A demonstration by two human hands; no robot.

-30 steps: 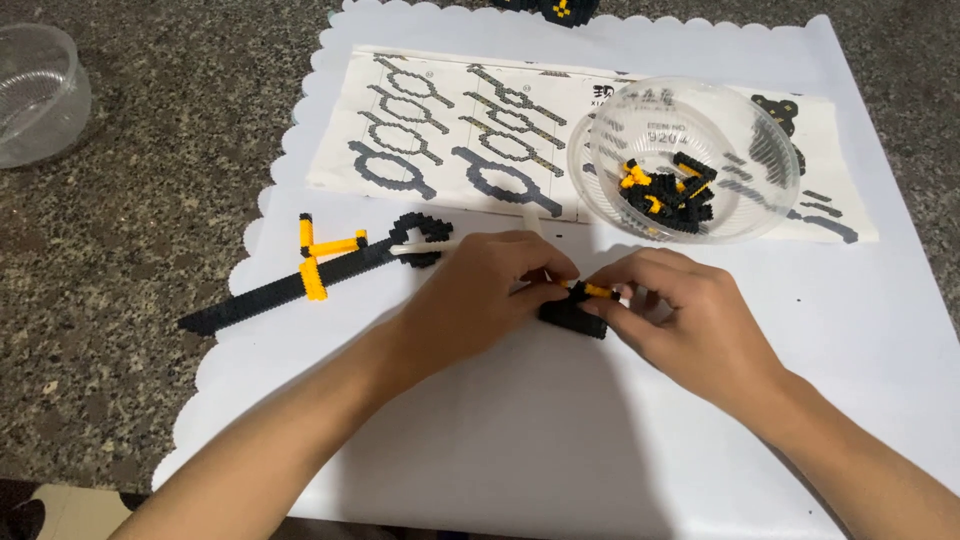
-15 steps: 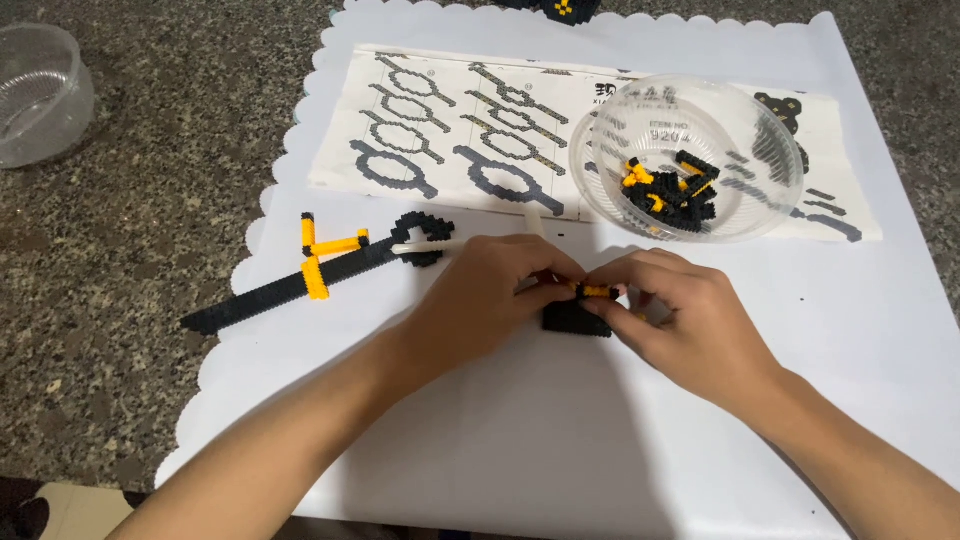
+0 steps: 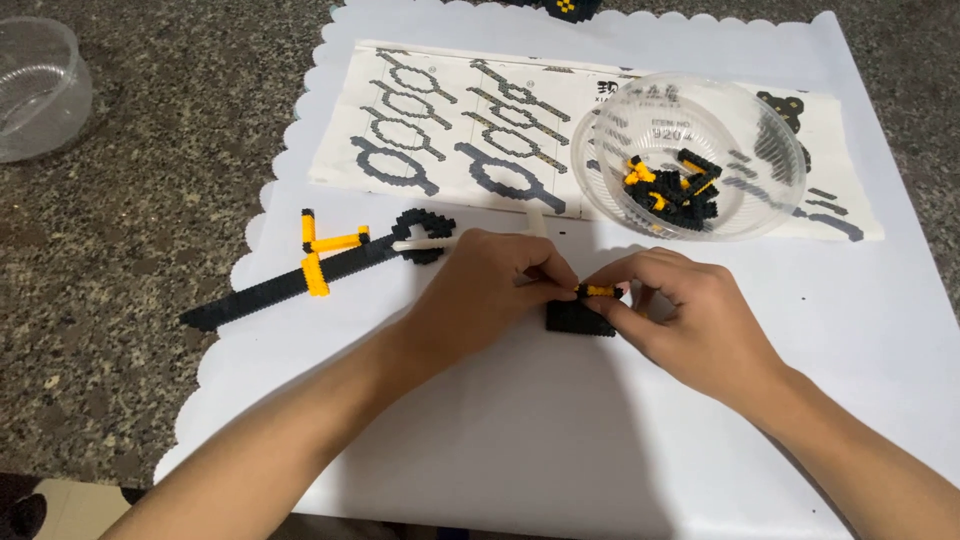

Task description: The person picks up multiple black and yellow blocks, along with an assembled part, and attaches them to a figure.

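Barely shifted since before: left hand (image 3: 480, 290) and right hand (image 3: 690, 315) fingertips pinched together on small black-and-yellow brick piece (image 3: 585, 305) over white paper (image 3: 560, 440).

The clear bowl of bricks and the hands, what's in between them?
In the head view, only bare white paper lies between the clear bowl and the hands, left and right.

Orange piece (image 3: 600, 291) now atop black block (image 3: 580, 318)

both hands pinching orange brick (image 3: 600, 291), black block (image 3: 580, 319)
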